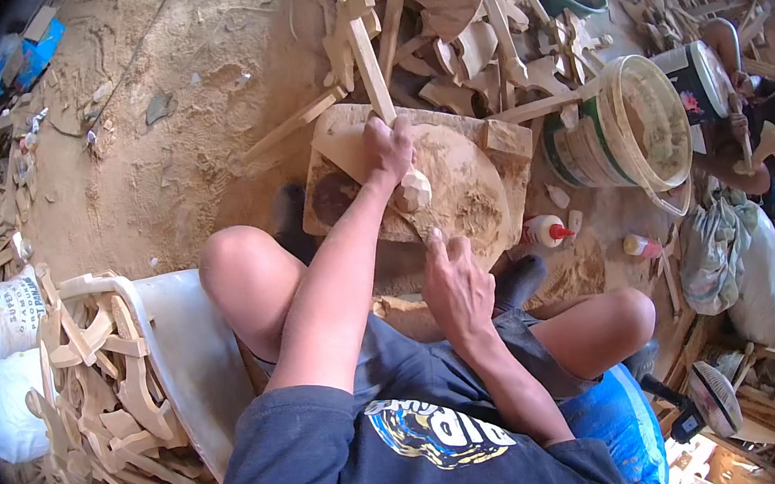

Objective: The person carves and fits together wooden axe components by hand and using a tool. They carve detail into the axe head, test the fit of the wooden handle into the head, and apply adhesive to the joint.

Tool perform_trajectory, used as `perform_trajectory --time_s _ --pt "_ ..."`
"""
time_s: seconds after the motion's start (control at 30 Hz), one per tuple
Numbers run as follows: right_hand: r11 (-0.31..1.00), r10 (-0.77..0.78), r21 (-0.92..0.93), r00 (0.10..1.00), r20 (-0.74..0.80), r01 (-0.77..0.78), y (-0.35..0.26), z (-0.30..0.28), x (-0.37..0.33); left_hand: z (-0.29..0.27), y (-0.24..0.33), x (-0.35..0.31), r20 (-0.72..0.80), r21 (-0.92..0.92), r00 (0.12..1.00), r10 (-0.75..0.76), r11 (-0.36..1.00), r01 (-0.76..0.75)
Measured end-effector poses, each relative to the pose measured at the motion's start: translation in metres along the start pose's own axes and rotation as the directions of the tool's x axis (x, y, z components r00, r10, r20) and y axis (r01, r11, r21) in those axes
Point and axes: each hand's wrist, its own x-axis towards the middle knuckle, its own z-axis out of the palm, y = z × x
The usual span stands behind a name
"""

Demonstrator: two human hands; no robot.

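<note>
The left hand is clenched around the near end of a long wooden stick, which runs away from the person toward the far side of the scene, where it ends in a cross-shaped head among other cut pieces. The hand sits over the far part of a round wooden block dusted with sawdust. Just near and to the right of that hand, touching its lower edge, lies a small pale wooden piece on the block.

The right hand rests at the near edge of the block, fingers loosely curled with the index finger stretched toward the small piece but apart from it; whether it grips anything underneath cannot be told.

Under the round block lies a flat square board on the sandy floor. To the right of the block stand a small glue bottle with a red cap and, farther right, a large plastic bucket tilted on its side, filled with sawdust-coloured paste. On the far side is a heap of cut wooden shapes. On the person's left a white tub holds a stack of curved wooden cutouts. At the far right another person sits working on a wooden piece.
</note>
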Motion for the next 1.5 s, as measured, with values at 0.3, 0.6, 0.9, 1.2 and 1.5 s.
perform_trajectory --time_s 0.3,0.6,0.9,1.2,1.5 --pt "0.999 -0.047 -0.003 0.996 -0.074 0.047 0.003 0.007 0.0 0.003 0.005 -0.004 -0.006 0.007 1.0 -0.029 1.0 0.029" --pt "0.998 -0.014 -0.055 0.997 -0.077 0.01 -0.006 0.01 0.005 0.001 -0.008 0.002 -0.007 0.009 0.999 -0.034 0.999 0.034" --pt "0.993 -0.03 0.102 0.968 -0.248 0.057 0.008 0.004 0.019 0.004 -0.003 -0.002 0.019 0.014 0.997 -0.08 0.997 0.08" --pt "0.89 0.072 0.421 0.859 -0.507 0.174 0.049 -0.145 0.041 0.012 0.005 0.0 -0.005 0.046 1.0 -0.016 0.999 0.016" --pt "0.75 -0.076 0.55 0.874 -0.48 0.367 0.122 -0.162 0.063 0.016 0.024 -0.004 0.119 -0.189 0.989 -0.091 0.976 0.112"
